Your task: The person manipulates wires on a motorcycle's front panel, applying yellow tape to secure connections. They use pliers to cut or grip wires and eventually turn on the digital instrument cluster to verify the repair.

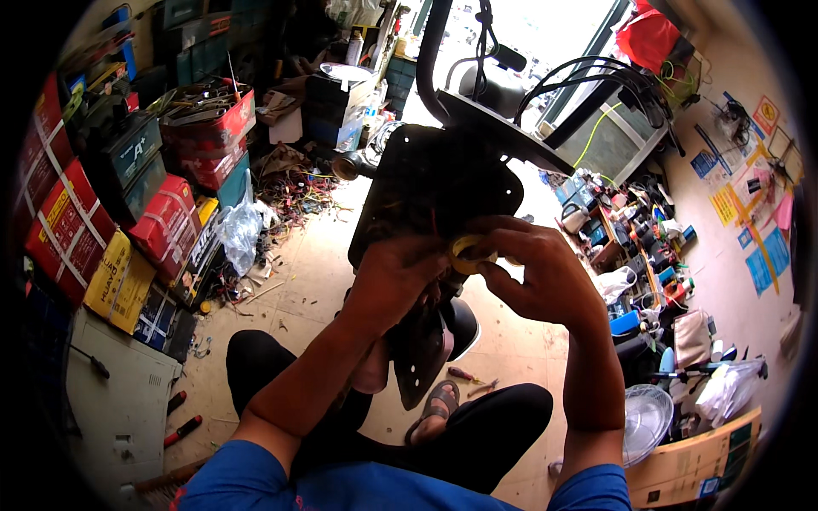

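Note:
In front of me stands the dark body of what looks like an electric scooter (400, 183), with a handlebar stem and loose black cables above it. My right hand (545, 272) is closed on a roll of yellow tape (464, 255), the ring held between thumb and fingers. Just left of the roll, my left hand (394, 277) has its fingers pinched together against the shadowed middle of the scooter. What lies between those fingertips is too dark to make out. The two hands almost meet at the roll.
A screwdriver (461, 374) and pliers (484, 388) lie on the floor by my sandalled foot. Stacked red and yellow battery boxes (162, 230) line the left, near a tangle of wire scraps (298, 198). Cluttered shelves (626, 255) and a fan (648, 422) stand right.

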A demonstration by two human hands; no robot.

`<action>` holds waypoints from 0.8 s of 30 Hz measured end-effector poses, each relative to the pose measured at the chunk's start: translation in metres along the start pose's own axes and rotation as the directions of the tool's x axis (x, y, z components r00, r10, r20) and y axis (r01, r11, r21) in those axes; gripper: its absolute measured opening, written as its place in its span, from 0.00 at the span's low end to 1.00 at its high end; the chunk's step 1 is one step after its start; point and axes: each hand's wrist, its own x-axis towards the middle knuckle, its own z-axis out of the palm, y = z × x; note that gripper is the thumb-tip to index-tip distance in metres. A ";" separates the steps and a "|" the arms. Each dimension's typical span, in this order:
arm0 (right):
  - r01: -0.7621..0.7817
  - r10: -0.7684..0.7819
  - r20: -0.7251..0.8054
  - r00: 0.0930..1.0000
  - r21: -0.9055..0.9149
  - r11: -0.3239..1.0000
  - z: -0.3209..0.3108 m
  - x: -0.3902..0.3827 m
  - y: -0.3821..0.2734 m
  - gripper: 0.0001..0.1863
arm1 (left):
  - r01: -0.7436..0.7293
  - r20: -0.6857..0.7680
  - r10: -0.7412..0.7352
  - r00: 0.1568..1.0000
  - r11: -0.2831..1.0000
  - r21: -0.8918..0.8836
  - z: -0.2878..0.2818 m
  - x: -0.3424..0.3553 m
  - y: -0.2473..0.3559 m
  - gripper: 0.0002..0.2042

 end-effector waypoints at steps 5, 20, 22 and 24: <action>0.017 -0.016 0.022 1.000 -0.043 0.999 -0.004 0.005 -0.008 0.08 | -0.079 0.068 0.067 0.995 0.979 0.189 -0.004 0.005 0.003 0.09; -0.053 0.075 -0.066 0.995 0.294 0.954 -0.012 -0.010 0.021 0.09 | 0.135 0.102 -0.143 0.985 0.987 0.082 -0.014 0.011 0.016 0.10; -0.029 0.052 -0.072 0.996 0.282 0.959 -0.009 -0.008 0.022 0.09 | 0.138 0.098 -0.143 0.985 0.989 0.053 -0.016 0.010 0.018 0.09; -0.015 0.043 -0.095 0.995 0.273 0.962 -0.008 -0.008 0.019 0.08 | 0.133 0.101 -0.136 0.986 0.990 0.038 -0.016 0.012 0.018 0.09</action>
